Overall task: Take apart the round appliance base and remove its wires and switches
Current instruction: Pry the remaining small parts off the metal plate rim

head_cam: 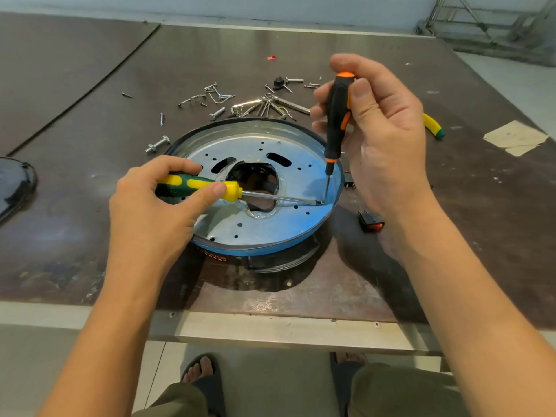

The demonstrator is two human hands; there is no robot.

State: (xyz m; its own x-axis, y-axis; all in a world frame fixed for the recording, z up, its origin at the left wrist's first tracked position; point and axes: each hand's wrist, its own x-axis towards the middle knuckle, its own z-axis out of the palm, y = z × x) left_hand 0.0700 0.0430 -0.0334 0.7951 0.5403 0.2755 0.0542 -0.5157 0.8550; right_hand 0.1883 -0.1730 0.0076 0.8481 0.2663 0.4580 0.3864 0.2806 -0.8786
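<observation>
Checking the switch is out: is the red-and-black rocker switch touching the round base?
Apart: head view shows bare table between red-and-black rocker switch and round base.

My left hand (150, 212) grips a yellow-green screwdriver (207, 189) laid across the round base (264, 230); my right hand (379, 130) holds an orange-black screwdriver (335, 121) upright, their tips meeting.

Most room is on the left: bare tabletop (75, 191) between the black cover (15, 188) at the edge and the round base (270, 233), plus the strip in front of the base. Behind it loose screws and metal bits (258, 105) clutter things, and a rocker switch (371, 221) sits near the right rim, so that side's tight.
</observation>
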